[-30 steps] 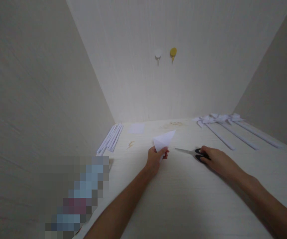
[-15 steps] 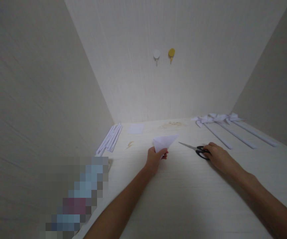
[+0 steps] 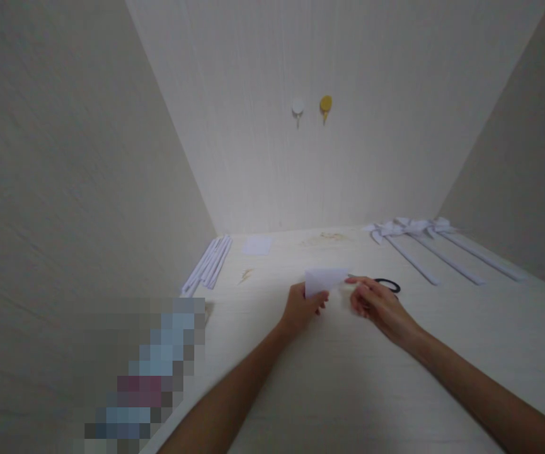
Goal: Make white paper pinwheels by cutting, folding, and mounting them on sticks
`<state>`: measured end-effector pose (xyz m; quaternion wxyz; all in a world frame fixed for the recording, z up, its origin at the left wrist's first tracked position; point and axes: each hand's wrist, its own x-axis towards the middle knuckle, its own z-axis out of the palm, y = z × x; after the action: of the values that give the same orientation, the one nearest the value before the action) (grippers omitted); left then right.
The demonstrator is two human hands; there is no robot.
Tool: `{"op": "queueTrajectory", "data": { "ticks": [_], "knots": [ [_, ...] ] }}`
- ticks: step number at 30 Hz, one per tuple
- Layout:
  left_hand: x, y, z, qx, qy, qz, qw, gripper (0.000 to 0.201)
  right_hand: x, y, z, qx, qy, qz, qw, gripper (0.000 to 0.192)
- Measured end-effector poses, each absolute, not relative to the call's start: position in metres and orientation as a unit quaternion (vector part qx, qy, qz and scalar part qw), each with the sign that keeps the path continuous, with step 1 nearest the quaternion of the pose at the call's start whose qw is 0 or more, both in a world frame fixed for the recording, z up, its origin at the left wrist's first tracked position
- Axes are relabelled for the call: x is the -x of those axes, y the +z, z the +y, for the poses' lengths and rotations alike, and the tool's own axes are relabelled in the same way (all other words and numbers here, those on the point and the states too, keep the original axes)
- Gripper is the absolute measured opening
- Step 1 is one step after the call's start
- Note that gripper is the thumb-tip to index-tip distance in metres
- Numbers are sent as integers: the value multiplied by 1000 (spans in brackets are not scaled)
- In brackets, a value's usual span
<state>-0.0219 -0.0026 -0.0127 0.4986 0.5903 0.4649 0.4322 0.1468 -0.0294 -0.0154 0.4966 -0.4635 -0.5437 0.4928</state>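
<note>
Head view: a folded white paper (image 3: 325,280) is pinched in the left hand (image 3: 304,307), long axis running left to right. The right hand (image 3: 377,306), fingers loosely curled, is met at its right tip. Black scissors (image 3: 385,285) lie just behind on the table (image 3: 395,391).

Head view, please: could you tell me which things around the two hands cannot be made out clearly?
- Scissors: only a black handle loop shows; the right hand covers the blades.
- Folded paper: its lower part is behind the left hand; its folds are too blurred to tell.
- Pixelated patch at lower left: its content is masked.
- Paper pinwheels: too small to count.
</note>
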Motion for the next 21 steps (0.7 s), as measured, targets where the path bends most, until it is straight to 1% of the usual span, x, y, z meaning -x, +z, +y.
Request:
{"op": "queueTrajectory", "data": {
  "ticks": [1,3,8,13,15,17,19,21],
  "knots": [
    [21,-13,-4,-610,416,464,490,14,-141,-16,-30,436,538,-513,508,34],
    [21,-15,-6,-652,393,448,470,14,-136,-16,-30,409,588,-463,522,33],
    [22,-16,-8,-705,378,413,435,13,-138,-13,-29,409,622,-395,539,26],
    [23,-13,-10,-707,362,393,464,20,-142,-15,-28,374,658,-353,550,17],
    [24,-12,-9,-705,357,372,488,27,-143,-15,-27,364,669,-338,553,14],
    [25,-12,-8,-694,357,356,514,39,-143,-15,-27,354,679,-328,554,11],
    [25,-12,-7,-677,356,359,535,53,-144,-15,-27,343,686,-324,553,9],
    [25,-13,-7,-662,354,375,543,60,-145,-15,-27,334,691,-328,551,8]
  ]
}}
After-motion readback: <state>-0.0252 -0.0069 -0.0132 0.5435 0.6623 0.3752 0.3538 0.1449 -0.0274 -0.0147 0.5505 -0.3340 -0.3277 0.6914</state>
